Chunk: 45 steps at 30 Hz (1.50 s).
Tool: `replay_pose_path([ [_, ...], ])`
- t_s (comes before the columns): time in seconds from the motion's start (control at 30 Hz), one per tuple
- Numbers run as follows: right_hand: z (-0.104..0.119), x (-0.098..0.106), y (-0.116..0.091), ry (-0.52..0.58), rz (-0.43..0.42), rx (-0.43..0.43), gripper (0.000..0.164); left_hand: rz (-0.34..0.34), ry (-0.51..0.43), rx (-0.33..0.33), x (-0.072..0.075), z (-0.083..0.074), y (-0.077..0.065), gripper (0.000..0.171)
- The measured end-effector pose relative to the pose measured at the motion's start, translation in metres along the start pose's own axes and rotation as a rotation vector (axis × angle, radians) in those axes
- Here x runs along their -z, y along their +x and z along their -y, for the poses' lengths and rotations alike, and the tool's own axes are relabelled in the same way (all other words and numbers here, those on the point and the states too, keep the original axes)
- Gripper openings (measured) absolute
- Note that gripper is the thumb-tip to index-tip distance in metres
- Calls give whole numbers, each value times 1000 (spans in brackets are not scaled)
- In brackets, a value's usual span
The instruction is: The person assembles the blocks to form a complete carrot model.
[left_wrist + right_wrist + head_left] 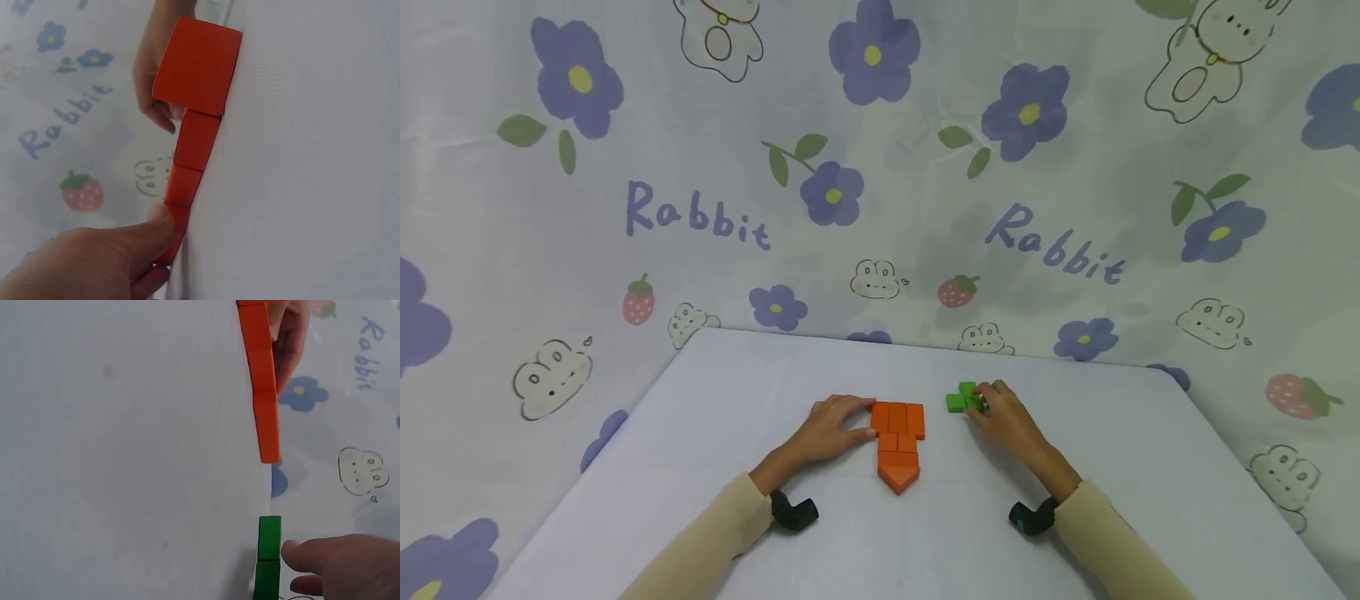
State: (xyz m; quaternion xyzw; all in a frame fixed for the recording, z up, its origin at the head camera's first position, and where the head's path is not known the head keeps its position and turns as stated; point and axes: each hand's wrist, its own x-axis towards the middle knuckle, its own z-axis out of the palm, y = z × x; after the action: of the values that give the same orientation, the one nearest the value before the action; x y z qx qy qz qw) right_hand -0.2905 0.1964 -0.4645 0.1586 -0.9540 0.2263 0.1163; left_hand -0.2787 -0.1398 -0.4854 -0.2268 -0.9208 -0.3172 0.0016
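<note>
Several orange blocks (898, 443) lie together flat on the table: a row of upright rectangles at the top, smaller ones under it and a pointed piece nearest me. My left hand (831, 429) pinches the leftmost orange block (880, 418) of the top row, a finger at its far corner and the thumb (161, 215) at its near one. Further right, a small cluster of green blocks (957, 403) lies on the table. My right hand (1011, 423) pinches the green block at the cluster's right, thumb (295, 551) on the near side; the fingers partly hide it.
The white table (820, 542) stands against a cloth backdrop (917, 167) printed with flowers, rabbits and strawberries. A black wrist camera (793, 512) sits on the left wrist and another black camera (1033, 517) on the right. A gap of bare tabletop separates the orange and green blocks.
</note>
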Motion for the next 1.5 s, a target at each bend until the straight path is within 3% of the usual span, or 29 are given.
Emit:
replay_pose_path([
  [0.37,-6,-7,3,-56,60,-78,38,-3,-10,-13,-1,0,-1,57],
  [0.63,-7,-7,8,-65,67,-56,35,-4,-12,-15,-1,1,-1,56],
  [1.07,-5,9,12,59,64,-91,34,-9,-12,-15,0,2,-1,56],
  [1.33,-4,22,21,96,-63,54,37,-4,-14,-8,0,1,-1,56],
  [1.5,8,30,30,131,-18,126,39,5,-24,-7,1,-1,-1,57],
])
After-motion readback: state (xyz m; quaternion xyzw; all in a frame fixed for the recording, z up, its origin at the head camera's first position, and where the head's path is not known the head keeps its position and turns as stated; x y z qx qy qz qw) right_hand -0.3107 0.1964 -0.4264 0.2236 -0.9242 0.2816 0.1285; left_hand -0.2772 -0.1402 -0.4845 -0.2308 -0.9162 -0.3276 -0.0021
